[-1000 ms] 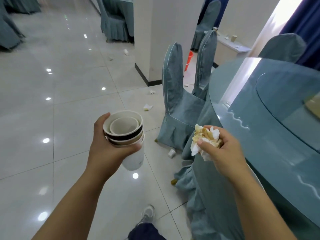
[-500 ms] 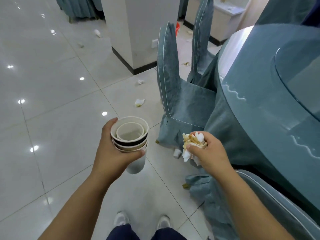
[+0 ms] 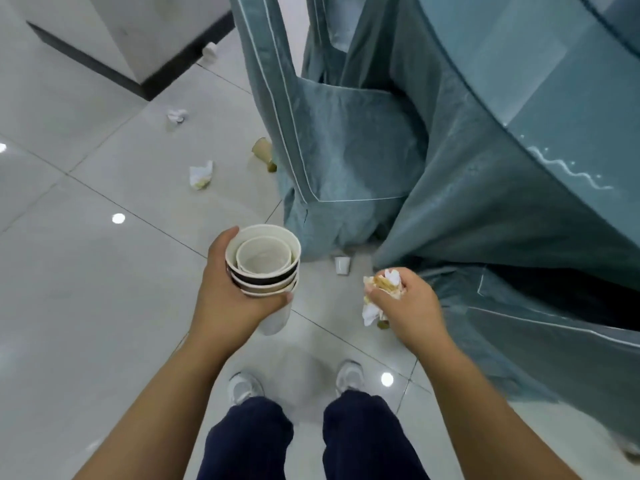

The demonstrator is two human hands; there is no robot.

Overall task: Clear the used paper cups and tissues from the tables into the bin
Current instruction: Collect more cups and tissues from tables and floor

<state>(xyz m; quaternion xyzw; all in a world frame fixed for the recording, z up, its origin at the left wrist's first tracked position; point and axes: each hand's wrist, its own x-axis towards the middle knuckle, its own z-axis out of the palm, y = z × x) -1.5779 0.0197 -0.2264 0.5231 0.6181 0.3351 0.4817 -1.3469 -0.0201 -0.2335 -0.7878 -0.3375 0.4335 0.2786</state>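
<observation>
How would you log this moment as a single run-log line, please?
left hand holds stacked paper cups | right hand grips crumpled tissues | small white cup on floor | bin not in view

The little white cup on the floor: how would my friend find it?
Find the blue chair beside the table. On the floor at the foot of its cover is the white cup. It is small and plain, not like the brown cup farther left, nor crumpled like the tissues.

Bare forearms, navy trousers (image 3: 360, 441), seemingly grey-white trainers (image 3: 244, 388)
</observation>
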